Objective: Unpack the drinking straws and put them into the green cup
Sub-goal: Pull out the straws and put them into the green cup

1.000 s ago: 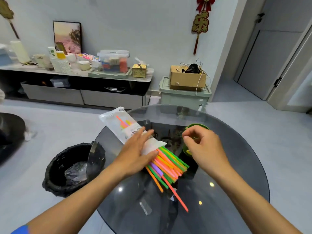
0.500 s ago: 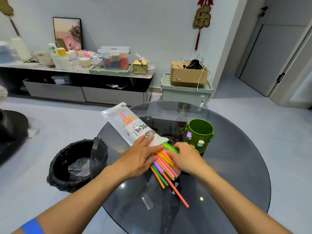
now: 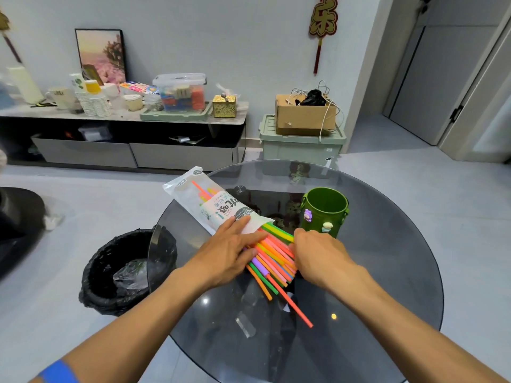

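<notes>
1. Round dark glass table (image 3: 387, 272) in the middle of the rm; person leans over it w/ both bare arms out.
2. White plastic straw pkg (image 3: 210, 205) lies on the table's far-left part, its far end sticking out past the rim, open end toward the person.
3. Bundle of coloured straws (image 3: 272, 257) (green, yellow, orange, pink, purple) fans out of the pkg's open end, lying flat on the glass. One long red-orange straw (image 3: 293, 305) reaches much nearer the person than the rest.
4. Left hand (image 3: 225, 257) lies palm down, fingers straight and close together, pressing on the pkg's open end and the left side of the bundle. Not wrapped round anything.
5. Right hand (image 3: 318, 254) sits at the bundle's right side, fingers curled in against the straws; can't tell if it actually pinches any, fingertips are hidden.
6. Green cup (image 3: 325, 211) stands upright just beyond the right hand, near the straw tips, w/ small stickers on its side. No straws visible in it.
7. Black-lined bin (image 3: 121, 272) on the floor, left of the table, some clear plastic inside.
</notes>
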Demonstrator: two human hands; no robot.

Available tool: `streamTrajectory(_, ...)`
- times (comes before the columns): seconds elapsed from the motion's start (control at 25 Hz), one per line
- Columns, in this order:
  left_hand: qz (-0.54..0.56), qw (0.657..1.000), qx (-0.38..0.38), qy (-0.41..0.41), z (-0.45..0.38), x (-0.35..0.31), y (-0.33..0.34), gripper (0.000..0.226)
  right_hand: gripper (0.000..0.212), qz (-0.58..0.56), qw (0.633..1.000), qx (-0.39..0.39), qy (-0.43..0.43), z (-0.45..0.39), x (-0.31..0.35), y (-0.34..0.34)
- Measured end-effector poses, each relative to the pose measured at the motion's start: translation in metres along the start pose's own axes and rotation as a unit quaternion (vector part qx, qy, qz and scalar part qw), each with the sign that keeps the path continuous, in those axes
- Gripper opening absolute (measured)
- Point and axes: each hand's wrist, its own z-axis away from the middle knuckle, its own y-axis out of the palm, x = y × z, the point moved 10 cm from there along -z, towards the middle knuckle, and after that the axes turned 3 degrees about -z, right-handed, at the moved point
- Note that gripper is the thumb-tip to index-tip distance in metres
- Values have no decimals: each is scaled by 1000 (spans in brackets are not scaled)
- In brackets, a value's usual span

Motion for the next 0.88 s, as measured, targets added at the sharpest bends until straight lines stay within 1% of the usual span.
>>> streamTrajectory(0.08, -4, 1000, 1, 2, -2, -1, -1, 44, 13, 28, 1000, 6, 13, 10, -12, -12)
streamTrajectory(0.2, -16, 1000, -6, -15, -7, -6, 1, 46, 18, 56, 997, 40, 36, 37, -49, -40)
streamTrajectory(0.28, -34, 999, -22, -32, -11, -11, 1, 46, 29, 57, 996, 55, 44, 57, -82, -65)
streamTrajectory(0.32, -36, 998, -28, -39, -11, -14, 0, 46, 31, 37, 997, 55, 43, 65, -96, -77)
streamTrajectory(0.4, -2, 998, -49, -45, -12, -22, -4, 48, 28, -79, 996, 30, 27, 74, -113, -97)
streamTrajectory(0.48, 87, 990, -100, -57, -11, -28, -20, 53, 24, -182, 983, -5, 6, 73, -112, -104)
streamTrajectory(0.52, 124, 979, -150, -68, -8, -29, -38, 55, 23, -195, 981, -10, -4, 70, -106, -100)
streamTrajectory(0.56, 125, 966, -216, -67, -3, -34, -61, 58, 24, -188, 982, -5, -13, 67, -98, -93)
streamTrajectory(0.6, 72, 957, -279, -38, 5, -48, -84, 63, 25, -168, 985, 4, -27, 64, -86, -86)
streamTrajectory(0.64, -25, 944, -329, 21, 12, -72, -100, 69, 26, -143, 988, 14, -53, 63, -71, -79)
streamTrajectory(0.68, -126, 926, -344, 88, 18, -98, -104, 73, 26, -128, 987, 22, -94, 63, -53, -73)
streamTrajectory(0.72, -201, 913, -328, 133, 20, -118, -97, 69, 25, -128, 981, 27, -140, 65, -35, -70)
streamTrajectory(0.76, -231, 917, -290, 148, 21, -130, -87, 57, 23, -140, 973, 28, -181, 68, -19, -71)
streamTrajectory(0.8, -217, 934, -255, 127, 20, -131, -80, 39, 21, -157, 966, 15, -205, 71, -8, -77)
streamTrajectory(0.84, -169, 954, -232, 81, 19, -123, -80, 22, 18, -184, 960, -14, -210, 70, -6, -89)
streamTrajectory(0.88, -98, 967, -233, 19, 17, -107, -84, 10, 16, -219, 954, -52, -197, 67, -14, -103)
